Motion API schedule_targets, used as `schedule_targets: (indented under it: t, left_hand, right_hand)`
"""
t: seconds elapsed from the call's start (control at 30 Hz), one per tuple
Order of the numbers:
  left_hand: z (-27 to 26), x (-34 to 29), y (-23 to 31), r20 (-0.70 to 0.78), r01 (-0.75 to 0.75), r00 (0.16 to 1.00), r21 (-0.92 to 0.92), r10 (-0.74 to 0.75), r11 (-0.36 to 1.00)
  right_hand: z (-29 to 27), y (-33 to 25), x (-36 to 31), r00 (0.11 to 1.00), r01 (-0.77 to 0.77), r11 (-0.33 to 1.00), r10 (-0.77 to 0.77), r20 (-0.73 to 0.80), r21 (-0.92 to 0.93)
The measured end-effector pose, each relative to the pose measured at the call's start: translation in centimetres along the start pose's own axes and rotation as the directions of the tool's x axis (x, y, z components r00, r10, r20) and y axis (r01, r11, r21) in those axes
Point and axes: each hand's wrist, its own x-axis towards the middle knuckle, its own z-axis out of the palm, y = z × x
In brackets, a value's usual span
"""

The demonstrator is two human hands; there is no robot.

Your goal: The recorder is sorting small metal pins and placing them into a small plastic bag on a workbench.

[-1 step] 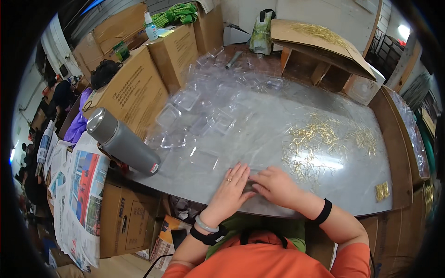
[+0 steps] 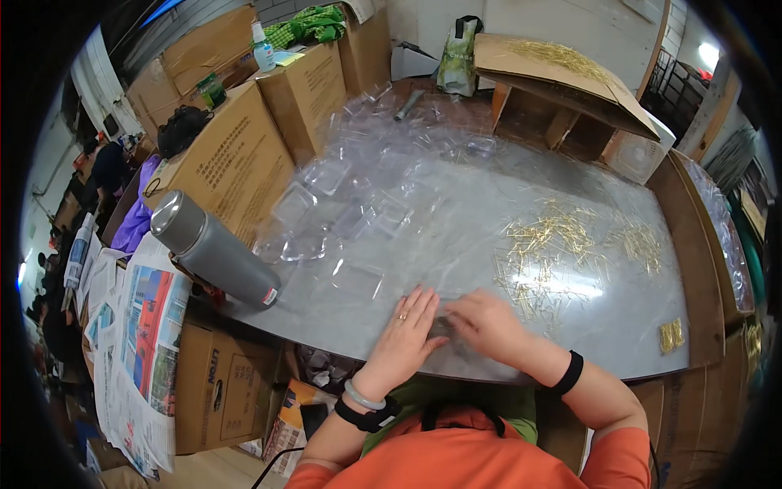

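My left hand (image 2: 407,326) lies palm down near the front edge of the grey table (image 2: 456,244), its fingers stretched out together and the thumb toward the right. Against its fingertips, my right hand (image 2: 493,328) is curled, fingers and thumb drawn together. Whatever sits between the two hands is clear or too small to make out. A thin transparent plastic piece (image 2: 358,279) lies just beyond my left hand. Farther back spreads a heap of clear plastic boxes (image 2: 326,175). To the right are loose gold-coloured pins (image 2: 550,232), thin and scattered.
A grey flask (image 2: 213,248) stands at the left edge beside cardboard cartons (image 2: 232,155). A small gold bundle (image 2: 671,336) lies at the right front. An open cardboard box (image 2: 562,122) with more gold pins on top stands at the back. Newspapers (image 2: 147,326) hang at the left.
My right hand has lifted slightly and its fingers have curled in more. The left hand stays in place.
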Motion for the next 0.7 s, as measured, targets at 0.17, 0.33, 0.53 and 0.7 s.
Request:
schedule_targets:
  t: [0.17, 0.33, 0.53, 0.7]
  left_hand:
    - [0.4, -0.1, 0.4, -0.042, 0.004, 0.999, 0.032, -0.002, 0.999]
    - [0.3, 0.0, 0.5, -0.044, -0.016, 0.999, 0.072, 0.019, 0.997]
    - [0.6, -0.2, 0.4, -0.068, 0.009, 0.998, 0.02, -0.007, 1.0]
    - [0.2, -0.1, 0.5, -0.041, 0.009, 0.999, 0.054, -0.006, 0.999]
  right_hand:
    - [-1.4, 0.1, 0.3, 0.982, -0.187, 0.979, 0.186, -0.024, -0.085]
    - [1.3, 0.6, 0.4, 0.987, -0.161, 0.975, 0.163, -0.003, -0.155]
    - [0.0, -0.1, 0.4, 0.971, -0.026, 0.99, 0.058, 0.233, -0.138]
    - [-5.6, 2.5, -0.5, 0.973, -0.203, 0.979, 0.201, 0.115, 0.006]
